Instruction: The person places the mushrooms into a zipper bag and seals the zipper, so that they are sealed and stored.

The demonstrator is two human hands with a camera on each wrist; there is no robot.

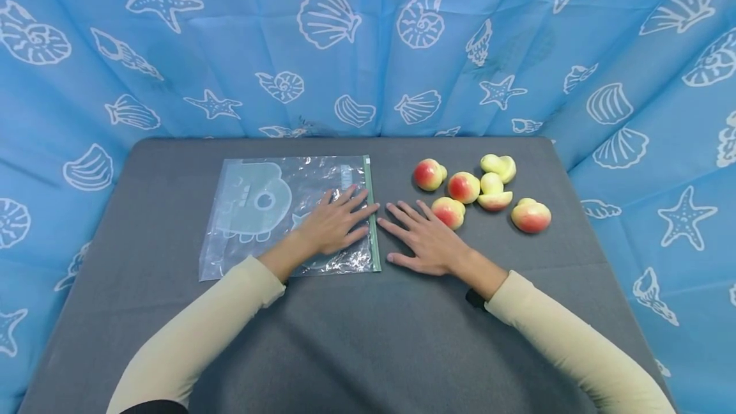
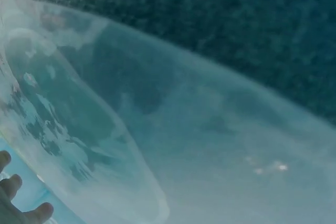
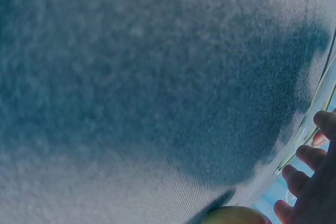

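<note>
A clear zip bag [image 1: 322, 174] with a pale printed animal figure lies flat, its green zip edge [image 1: 375, 248] to the right. My left hand [image 1: 332, 223] rests on the bag with fingers spread, the fingertips near the zip edge. To the right of the bag my right hand [image 1: 428, 241] lies spread on the table, holding nothing. Just beyond it sits a red and yellow peach-like fruit [image 1: 448, 212]. In the left wrist view the bag [image 2: 184, 129] fills much of the picture. A fruit [image 3: 237, 215] shows at the bottom of the right wrist view.
More of these fruits lie at the right: one [image 1: 429, 174] at the back, another [image 1: 463, 188] beside it, a yellow one [image 1: 499, 167] and one [image 1: 531, 216] farthest right. The grey table [image 1: 368, 350] ends at a blue shell-print curtain [image 1: 368, 62].
</note>
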